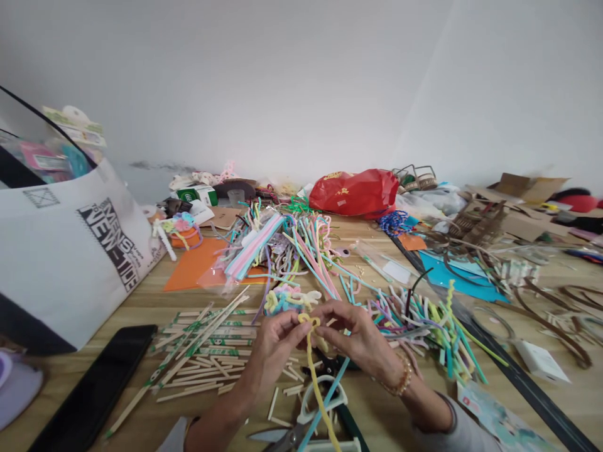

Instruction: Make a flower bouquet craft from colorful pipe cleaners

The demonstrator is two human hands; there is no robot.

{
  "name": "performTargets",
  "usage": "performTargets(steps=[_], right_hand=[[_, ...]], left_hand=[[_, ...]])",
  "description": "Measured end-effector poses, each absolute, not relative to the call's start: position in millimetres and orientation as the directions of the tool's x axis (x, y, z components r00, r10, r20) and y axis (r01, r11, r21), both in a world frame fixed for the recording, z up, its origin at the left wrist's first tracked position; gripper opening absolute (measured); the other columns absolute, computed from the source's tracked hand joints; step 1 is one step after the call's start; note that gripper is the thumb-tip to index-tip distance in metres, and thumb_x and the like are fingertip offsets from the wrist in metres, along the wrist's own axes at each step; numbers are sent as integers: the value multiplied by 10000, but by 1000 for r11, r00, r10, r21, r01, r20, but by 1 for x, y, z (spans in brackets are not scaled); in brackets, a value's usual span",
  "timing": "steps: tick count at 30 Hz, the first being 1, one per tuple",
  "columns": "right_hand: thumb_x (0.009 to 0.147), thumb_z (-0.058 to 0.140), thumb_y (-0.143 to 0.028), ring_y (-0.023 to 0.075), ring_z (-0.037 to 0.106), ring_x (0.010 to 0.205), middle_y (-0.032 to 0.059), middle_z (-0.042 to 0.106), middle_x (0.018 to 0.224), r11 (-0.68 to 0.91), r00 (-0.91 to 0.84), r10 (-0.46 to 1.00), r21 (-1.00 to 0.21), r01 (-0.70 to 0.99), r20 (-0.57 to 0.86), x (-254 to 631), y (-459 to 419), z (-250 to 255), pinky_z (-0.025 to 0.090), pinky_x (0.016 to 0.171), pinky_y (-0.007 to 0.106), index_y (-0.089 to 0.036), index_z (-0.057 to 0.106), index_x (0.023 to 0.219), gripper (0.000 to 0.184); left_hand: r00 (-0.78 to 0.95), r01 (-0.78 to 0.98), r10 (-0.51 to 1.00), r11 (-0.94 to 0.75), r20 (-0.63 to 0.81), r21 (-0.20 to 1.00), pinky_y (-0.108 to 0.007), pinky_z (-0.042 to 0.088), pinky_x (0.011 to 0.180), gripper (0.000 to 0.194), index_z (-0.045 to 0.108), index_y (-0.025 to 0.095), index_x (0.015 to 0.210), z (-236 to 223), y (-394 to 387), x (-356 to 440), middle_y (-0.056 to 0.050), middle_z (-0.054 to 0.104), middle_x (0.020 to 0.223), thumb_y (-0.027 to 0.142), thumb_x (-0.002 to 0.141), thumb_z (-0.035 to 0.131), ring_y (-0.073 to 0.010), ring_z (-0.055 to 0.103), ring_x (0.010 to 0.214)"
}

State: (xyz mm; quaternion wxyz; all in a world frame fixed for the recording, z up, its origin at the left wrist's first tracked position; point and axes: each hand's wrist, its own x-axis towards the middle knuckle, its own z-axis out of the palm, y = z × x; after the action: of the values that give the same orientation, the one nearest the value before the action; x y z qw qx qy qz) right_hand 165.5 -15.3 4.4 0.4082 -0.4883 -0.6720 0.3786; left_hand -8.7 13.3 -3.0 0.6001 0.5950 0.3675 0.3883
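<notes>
A yellow pipe cleaner [312, 364] is bent into small loops at its upper end, and its long tail hangs down toward me. My left hand [276, 342] pinches the looped end from the left. From the right, the fingertips of my right hand [353, 333] close on the same loops. Just behind my fingers lies a bundle of twisted pastel pipe cleaners [285, 298]. Below my hands are scissors with white handles [308, 402] and a light blue pipe cleaner [325, 408] lying across them.
Wooden sticks [202, 370] and a black phone [94, 389] lie at left, beside a white tote bag [70, 251]. Loose pipe cleaners [433, 320] are heaped at right. A red bag [353, 191] sits by the wall. A white charger [541, 361] lies far right.
</notes>
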Motion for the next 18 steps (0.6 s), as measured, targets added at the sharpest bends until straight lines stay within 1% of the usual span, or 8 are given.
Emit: performTargets(steps=[2,6,9,13,18], right_hand=[[867,627,-308,160,641,752,40,698,873,256,-187,962,-887,384,196,166,-16,4,494,641,246,-190,687,980,173],[893,601,-310,170,648,783,45,704,876,313,-239,944,-850,424,228,169,-16,8,500,685,259,-184,686,978,174],[910,583,-305,179,643,816,52,703,887,396,-297,912,-795,460,283,173,-15,11,488,734,276,-186,690,966,169],[934,548,-284,175,628,828,53,685,883,500,-390,855,-741,448,340,178,-13,14,470,767,282,-189,688,938,169],[949,515,-269,161,616,805,47,660,872,533,-462,823,-734,422,332,179,-14,18,467,744,264,-186,673,929,180]], left_hand=[[431,-3,902,-41,39,999,-231,397,588,283,591,159,623,-5,13,-9,14,533,603,386,788,623,-136,490,601],[449,44,889,-119,87,992,-228,374,581,300,572,163,612,-8,13,-11,19,530,593,374,824,593,-130,481,590],[479,45,873,-123,87,991,-224,360,571,311,568,164,613,-10,13,-12,24,520,590,376,841,579,-127,472,586],[542,15,839,-70,51,997,-229,387,602,333,591,156,633,-11,14,-12,12,542,607,403,854,569,-134,507,610],[597,-56,800,109,-55,992,-231,411,585,299,639,149,683,-6,12,-12,8,563,609,422,806,629,-141,543,603]])
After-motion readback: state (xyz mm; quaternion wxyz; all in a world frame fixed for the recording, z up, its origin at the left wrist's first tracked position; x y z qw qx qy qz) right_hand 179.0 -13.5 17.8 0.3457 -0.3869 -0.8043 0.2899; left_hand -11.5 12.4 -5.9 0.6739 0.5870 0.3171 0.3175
